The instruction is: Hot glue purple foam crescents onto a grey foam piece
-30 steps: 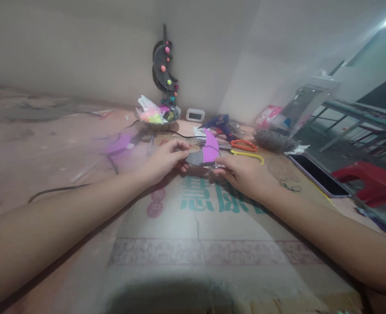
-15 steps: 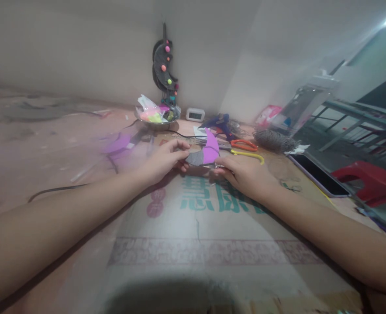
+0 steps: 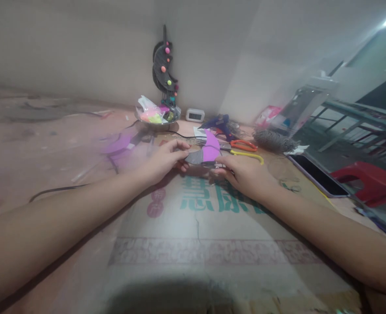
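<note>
A purple crescent-shaped piece (image 3: 211, 147) is held up over the cardboard sheet (image 3: 186, 226), its left end wrapped in grey yarn. My left hand (image 3: 168, 159) pinches the wrapped end between thumb and fingers. At the lower right of the piece, my right hand (image 3: 240, 174) has its thumb and fingers closed, seemingly on the grey yarn; the strand inside them is too small to make out fully. A line of yarn crosses the purple face. Just behind lie scissors with orange handles (image 3: 243, 145) and a tool with a yellow handle (image 3: 248, 156).
A grey yarn skein (image 3: 274, 140) and a phone (image 3: 319, 174) lie to the right. Farther back are a blue glue gun (image 3: 221, 125), a small white clock (image 3: 195, 115) and a metal bowl (image 3: 156, 125) of coloured bits. A dark crescent ornament (image 3: 163, 69) hangs on the wall.
Both hands keep nearly the same place and grip. The purple crescent has shifted very slightly; nothing was let go or taken up.
</note>
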